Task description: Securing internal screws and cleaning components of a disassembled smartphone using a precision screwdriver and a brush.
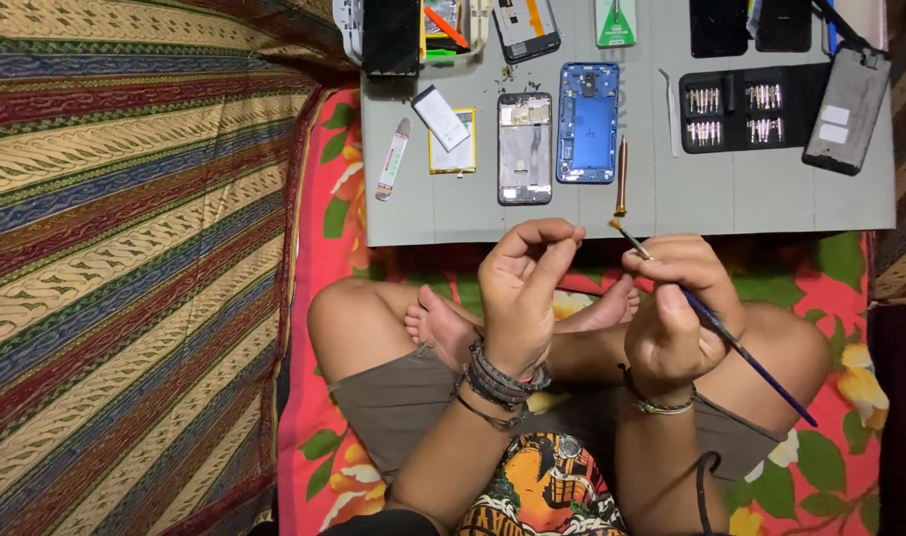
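mat: grey work mat (770,203), smooth and flat, laid on floral bedding in front of my crossed legs, so it could sag (soft bed, not a desk).
phones: blue phone shell (587,124) and open phone frame (524,149), hard and glossy.
brush: thin dark brush (731,342) clenched in my right hand (676,318), bristles by my left fingertips.
left hand (520,288): pinched on something too tiny to see; I'd guess a slip loses it in the fabric.
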